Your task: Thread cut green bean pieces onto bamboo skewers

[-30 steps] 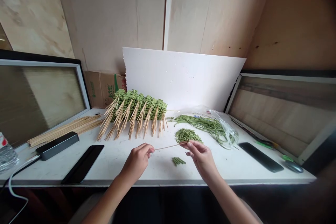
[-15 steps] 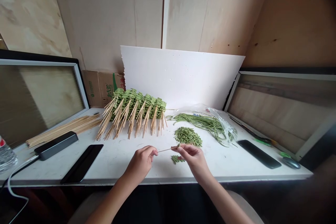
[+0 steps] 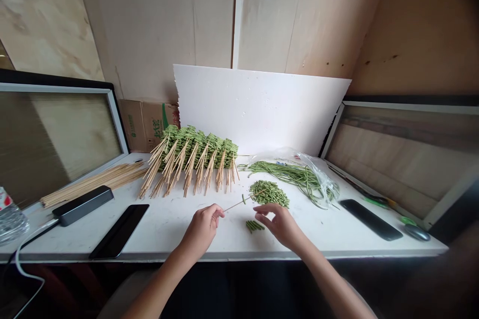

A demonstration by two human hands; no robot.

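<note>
My left hand pinches one end of a thin wooden skewer, which points up and to the right. A single cut green bean piece is threaded on that skewer, partway along. My right hand is apart from the skewer, its thumb and fingers spread with nothing visible between them. Just left of and below its fingertips lies a short row of cut bean pieces on the white table. Behind the right hand is a larger heap of cut bean pieces.
Filled bean skewers are stacked at the back left, sticks forward. Bare skewers lie left, near a black box and a black phone. Long beans in a plastic bag, another dark phone and a mouse are right.
The right hand has let go of the bean piece, now on the skewer, and opened slightly to the right. The skewer's far end has tilted upward; the left hand keeps its pinch.
</note>
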